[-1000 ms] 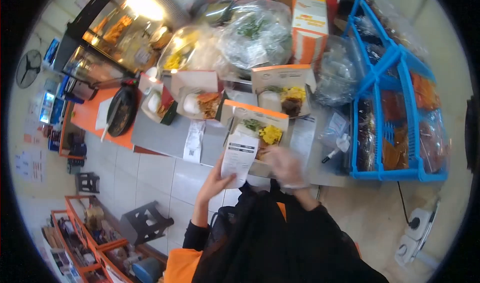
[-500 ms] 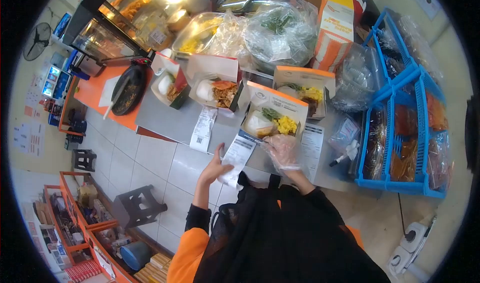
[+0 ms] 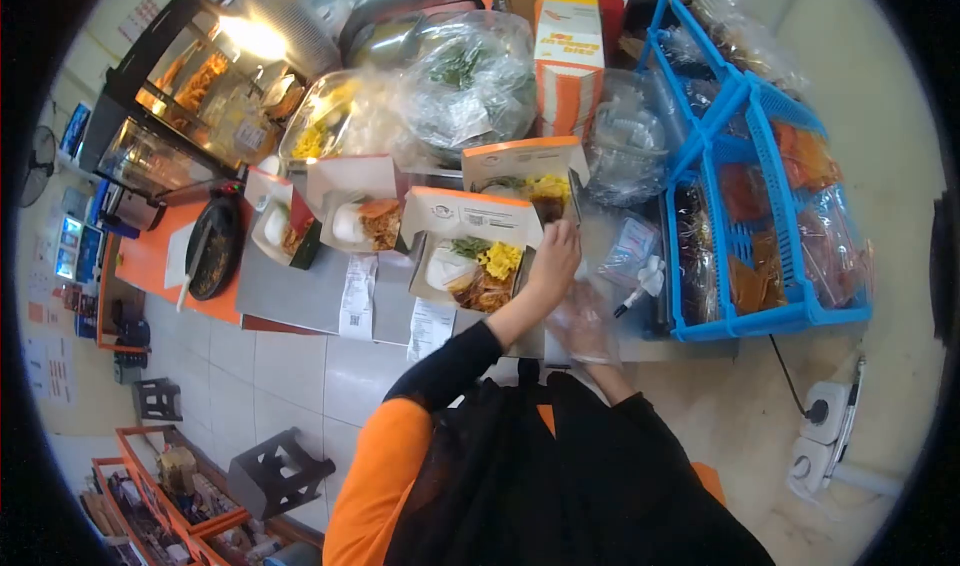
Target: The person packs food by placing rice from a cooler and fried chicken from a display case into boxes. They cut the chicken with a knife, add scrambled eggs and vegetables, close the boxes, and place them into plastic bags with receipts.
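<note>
My bare left hand point(image 3: 557, 261) reaches across to the right, its fingers drawn together at the corner of the back right meal box point(image 3: 519, 154); what they grip is hidden. Just below it is my right hand point(image 3: 585, 324) in a clear plastic glove, blurred, its fingers partly covered by the left. An open box point(image 3: 472, 214) with rice, greens, yellow egg and meat stands left of my hands. Further left are two more open boxes point(image 3: 352, 173) point(image 3: 267, 191) holding rice and meat. One receipt point(image 3: 430, 329) lies before the front box, another receipt point(image 3: 357, 298) left of it.
Blue baskets point(image 3: 708, 156) with packets stand on the right, near a marker point(image 3: 630, 302) and a small plastic bag point(image 3: 631, 250). Behind the boxes are plastic-covered bowls point(image 3: 470, 81) and an orange-white carton point(image 3: 569, 56). A black pan point(image 3: 213, 249) and a lit display case point(image 3: 185, 91) are left.
My left hand has let go of the receipt and crossed over to the back right box. My right hand has left the front box's lower edge. The view has shifted right.
</note>
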The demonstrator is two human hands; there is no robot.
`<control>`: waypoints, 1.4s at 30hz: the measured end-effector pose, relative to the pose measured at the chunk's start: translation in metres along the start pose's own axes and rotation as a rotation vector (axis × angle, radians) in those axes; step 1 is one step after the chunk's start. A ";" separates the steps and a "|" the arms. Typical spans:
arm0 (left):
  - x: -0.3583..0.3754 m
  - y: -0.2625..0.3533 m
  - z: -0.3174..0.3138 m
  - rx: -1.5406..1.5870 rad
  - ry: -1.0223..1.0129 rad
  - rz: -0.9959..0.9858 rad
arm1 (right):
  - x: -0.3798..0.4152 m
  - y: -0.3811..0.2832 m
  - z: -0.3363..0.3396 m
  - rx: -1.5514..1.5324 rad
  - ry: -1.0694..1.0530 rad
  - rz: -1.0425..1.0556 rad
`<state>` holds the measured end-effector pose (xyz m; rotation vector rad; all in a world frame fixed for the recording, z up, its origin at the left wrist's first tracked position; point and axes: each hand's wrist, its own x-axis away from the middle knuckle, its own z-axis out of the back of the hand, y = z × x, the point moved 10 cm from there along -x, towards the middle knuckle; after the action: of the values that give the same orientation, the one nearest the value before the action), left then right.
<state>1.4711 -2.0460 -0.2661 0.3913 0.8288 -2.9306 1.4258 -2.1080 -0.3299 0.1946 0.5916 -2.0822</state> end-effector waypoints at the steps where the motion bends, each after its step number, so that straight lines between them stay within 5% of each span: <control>1: -0.014 0.007 -0.018 0.007 -0.096 -0.022 | -0.001 -0.001 -0.004 0.009 -0.016 -0.004; 6: -0.035 0.009 -0.054 0.104 -0.376 -0.113 | -0.014 -0.001 -0.021 -0.059 -0.131 -0.069; 11: -0.028 -0.023 -0.045 0.210 -0.181 -0.010 | -0.034 0.011 -0.039 -0.098 -0.109 -0.073; 15: -0.018 -0.002 -0.031 -0.030 -0.146 -0.186 | -0.057 0.027 -0.069 0.000 -0.237 -0.151; 18: -0.008 -0.034 0.025 0.026 0.148 0.076 | -0.064 0.050 -0.036 -0.360 -0.373 -0.380; 20: 0.023 -0.051 0.070 0.396 0.377 0.263 | -0.062 0.051 0.034 -0.513 -0.050 -0.436; 22: 0.062 -0.026 0.098 0.913 0.562 -0.001 | -0.053 0.073 0.071 -0.658 0.484 -0.400; 24: 0.079 -0.011 0.127 1.070 0.680 0.011 | -0.061 0.066 0.115 -1.125 0.786 -0.572; 26: 0.076 -0.036 0.123 1.199 0.724 0.309 | -0.074 0.047 0.139 -1.493 0.825 -0.558; 29: 0.083 -0.078 0.130 1.135 0.797 0.519 | -0.089 -0.001 0.175 -1.413 0.778 -0.394; 31: 0.095 -0.109 0.139 0.980 0.788 0.544 | -0.091 -0.066 0.184 -1.006 0.688 0.047; 32: 0.106 -0.109 0.108 0.934 0.577 0.514 | -0.090 -0.099 0.156 -1.047 0.552 0.096; 34: 0.163 -0.158 0.068 0.890 0.503 0.689 | -0.077 -0.173 0.073 -1.200 0.166 0.153; 37: 0.329 -0.268 0.050 0.545 0.749 1.212 | -0.031 -0.282 0.053 -0.927 -0.305 0.647; 38: 0.376 -0.297 0.085 0.255 0.833 1.272 | -0.020 -0.293 0.058 -1.132 -0.484 0.684; 40: 0.433 -0.322 0.172 -0.367 0.886 1.313 | -0.001 -0.299 0.018 -1.213 -0.722 0.610; 42: 0.465 -0.338 0.213 -0.717 0.887 1.361 | -0.007 -0.284 -0.054 -1.093 -1.019 0.076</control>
<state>0.9289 -1.8688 -0.0414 1.4334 0.9740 -1.0697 1.1902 -1.9490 -0.2793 -1.3361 0.9094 -1.2525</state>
